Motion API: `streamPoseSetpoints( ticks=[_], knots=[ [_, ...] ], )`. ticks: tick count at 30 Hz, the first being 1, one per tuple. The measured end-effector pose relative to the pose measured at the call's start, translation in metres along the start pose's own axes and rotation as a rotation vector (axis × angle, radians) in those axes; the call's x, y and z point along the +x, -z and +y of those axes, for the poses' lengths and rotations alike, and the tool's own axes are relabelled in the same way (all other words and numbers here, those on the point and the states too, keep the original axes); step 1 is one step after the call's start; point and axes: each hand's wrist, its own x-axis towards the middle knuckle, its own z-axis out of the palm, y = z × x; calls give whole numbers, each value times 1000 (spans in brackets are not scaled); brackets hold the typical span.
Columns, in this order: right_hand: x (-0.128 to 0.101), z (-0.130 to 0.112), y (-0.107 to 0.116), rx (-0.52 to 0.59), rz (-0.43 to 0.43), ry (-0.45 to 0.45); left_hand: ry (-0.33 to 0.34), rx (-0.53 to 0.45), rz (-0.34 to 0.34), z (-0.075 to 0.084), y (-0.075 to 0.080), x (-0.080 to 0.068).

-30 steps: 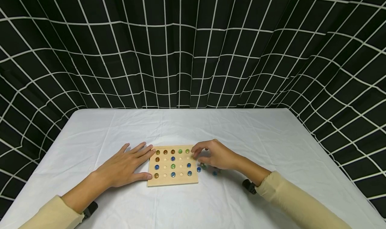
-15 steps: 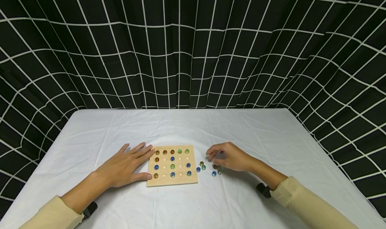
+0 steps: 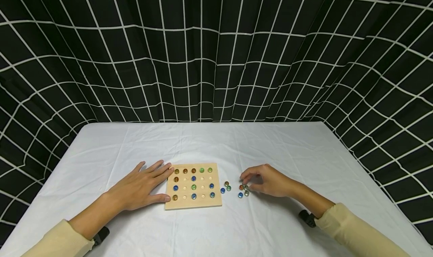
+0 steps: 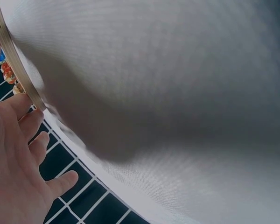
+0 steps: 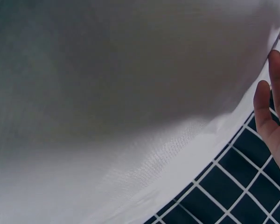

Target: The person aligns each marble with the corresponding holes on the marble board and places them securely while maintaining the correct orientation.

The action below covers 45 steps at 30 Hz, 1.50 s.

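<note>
A pale wooden board (image 3: 189, 203) lies on the table, with glass marbles in many of its round hollows. My left hand (image 3: 142, 185) rests along its left side, fingers spread, fingertips and thumb at the edge; the left wrist view shows the board's side (image 4: 18, 65) by those fingers. Right of the board, my right hand (image 3: 270, 181) hovers at a small cluster of marbles, among them a red-brown marble (image 3: 241, 187) and a blue marble (image 3: 240, 195). Thumb and index finger are bent and apart beside the cluster. The right wrist view catches only part of that hand (image 5: 277, 112).
Between the board and the cluster lie three more loose marbles: a brown marble (image 3: 226, 183), a green marble (image 3: 229, 188) and a blue one. A white cloth (image 3: 135, 227) with creases covers the table. Black curtains (image 3: 209, 54) with a white grid stand behind and at both sides.
My right hand has moved away from the board's right edge, rightward to the loose marbles, uncovering them. My left hand has stayed on the board's edge.
</note>
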Motion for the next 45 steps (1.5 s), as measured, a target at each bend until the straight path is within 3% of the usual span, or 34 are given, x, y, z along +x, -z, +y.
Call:
streamPoseSetpoints(
  ticks=[18,28,38,45],
  knots=[
    [1,0,-4,-49,23,52,7,4,-1,0,-1,0],
    [6,-3,-1,-68,48,36,1,-3,6,0,-1,0],
    [24,-15,-7,-25,121,40,0,-2,3,0,-1,0],
    [41,-26,-14,9,124,51,-3,-1,3,0,-1,1]
  ],
)
